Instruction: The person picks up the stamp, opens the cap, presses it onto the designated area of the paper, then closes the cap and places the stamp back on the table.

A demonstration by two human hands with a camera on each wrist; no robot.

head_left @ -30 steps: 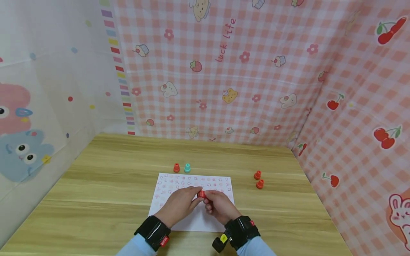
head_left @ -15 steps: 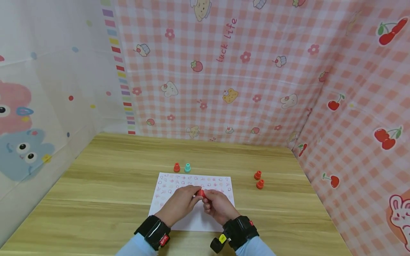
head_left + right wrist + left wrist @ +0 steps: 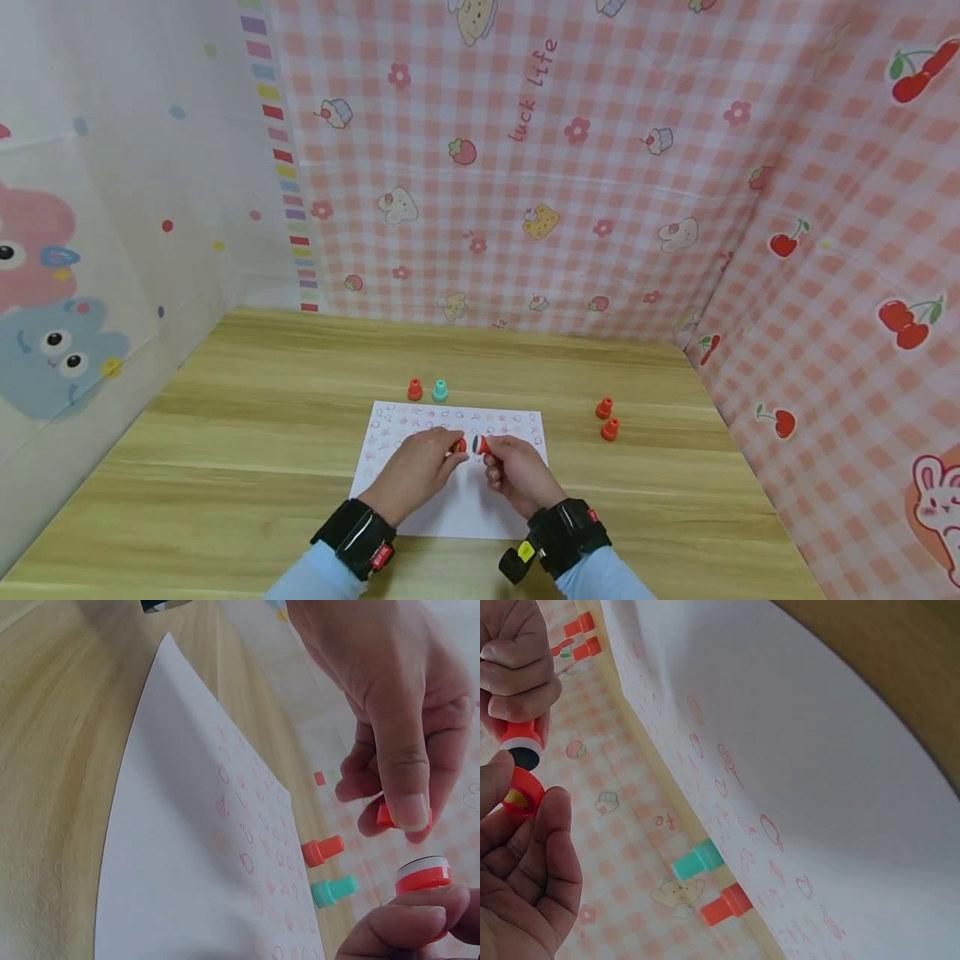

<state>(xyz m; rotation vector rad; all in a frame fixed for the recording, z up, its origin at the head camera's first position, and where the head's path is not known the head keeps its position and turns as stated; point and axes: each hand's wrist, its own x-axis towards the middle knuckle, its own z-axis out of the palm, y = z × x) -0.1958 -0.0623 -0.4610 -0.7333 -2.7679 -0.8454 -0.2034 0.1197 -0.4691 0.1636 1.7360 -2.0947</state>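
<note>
Over the sheet of white paper (image 3: 465, 508), my left hand (image 3: 416, 467) pinches a small red cap (image 3: 529, 784) between thumb and fingers. Its hollow side, yellowish inside, shows in the left wrist view. My right hand (image 3: 521, 475) grips a red toy stamp (image 3: 424, 877) with a white band and a dark face turned toward the cap. A narrow gap separates cap and stamp. Rows of small pink and red prints (image 3: 247, 862) cover the far part of the paper; the near part is plain white.
Behind the paper's far edge stand a red stamp (image 3: 415, 390) and a teal stamp (image 3: 440, 391). To the right, two more red stamps (image 3: 604, 408) stand on the wooden table (image 3: 660, 500). Patterned cloth walls (image 3: 480, 192) enclose the back and sides.
The red cap has come off the stamp. Both were together between the hands before; now the left hand has the cap, the right hand the stamp, slightly apart.
</note>
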